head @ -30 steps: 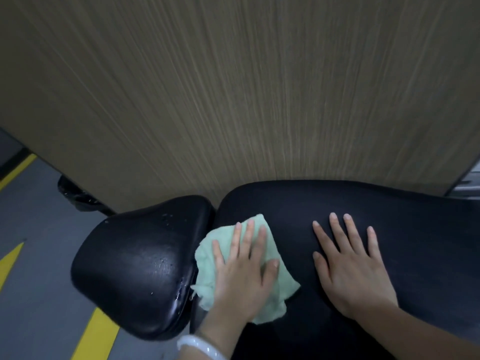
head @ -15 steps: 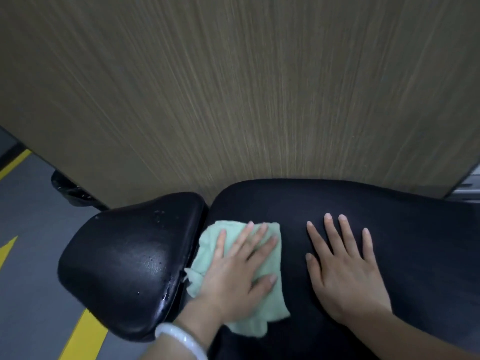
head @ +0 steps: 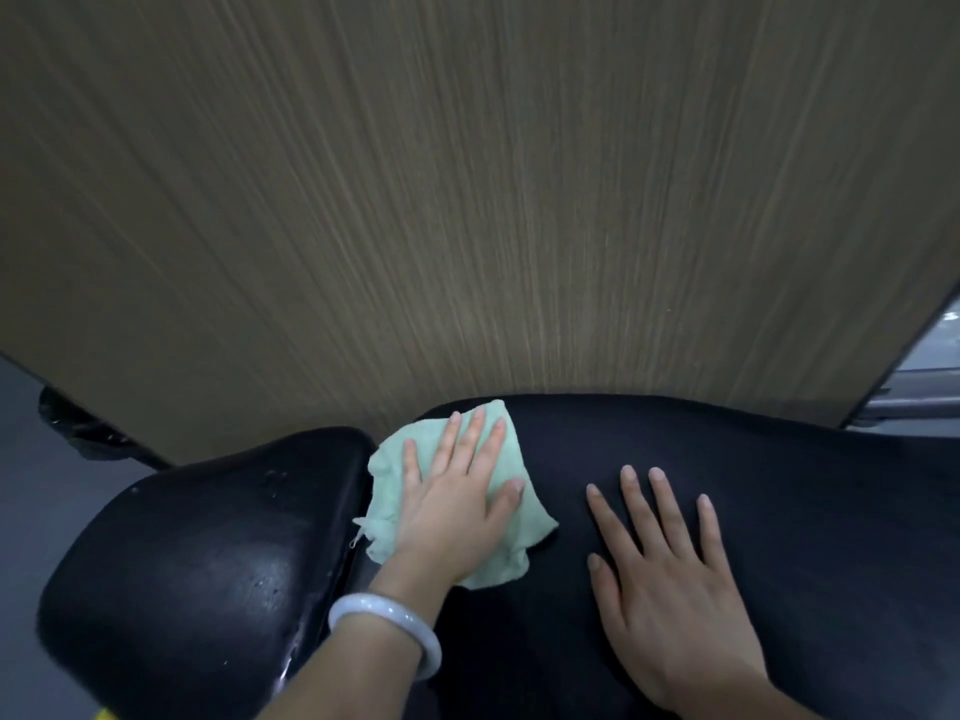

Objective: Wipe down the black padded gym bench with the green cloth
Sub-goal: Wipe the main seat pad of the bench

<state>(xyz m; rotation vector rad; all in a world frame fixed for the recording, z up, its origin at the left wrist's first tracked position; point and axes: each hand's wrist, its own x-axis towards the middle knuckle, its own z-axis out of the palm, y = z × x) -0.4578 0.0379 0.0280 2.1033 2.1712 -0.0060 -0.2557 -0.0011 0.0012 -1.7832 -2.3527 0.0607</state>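
Bench pad (head: 779, 511), black and soft, fills the low part of our view from about 5 o'clock across to 3 o'clock. A second black pad (head: 208, 553), shinier and rounder, sits just beside it at 8 o'clock, with a thin gap between the two.

We see the green cloth (head: 387, 491) lying on the big pad close to that gap, near 6 o'clock. Our left hand (head: 457, 506) lies flat on top of the cloth — fingers straight and spread, pressing down, not curled round it. The cloth pokes out all around the hand, and its far corner reaches the back edge of the pad.

Our right hand (head: 670, 579) rests flat on the bare pad at 5 o'clock, fingers straight and apart, holding nothing. It is near the cloth but not touching it.

A pale bangle (head: 387, 623) circles our left wrist. A brown wood wall (head: 467, 200) fills everything from 9 o'clock over 12 to 3 — and grey floor (head: 31, 501) shows at 9 o'clock.
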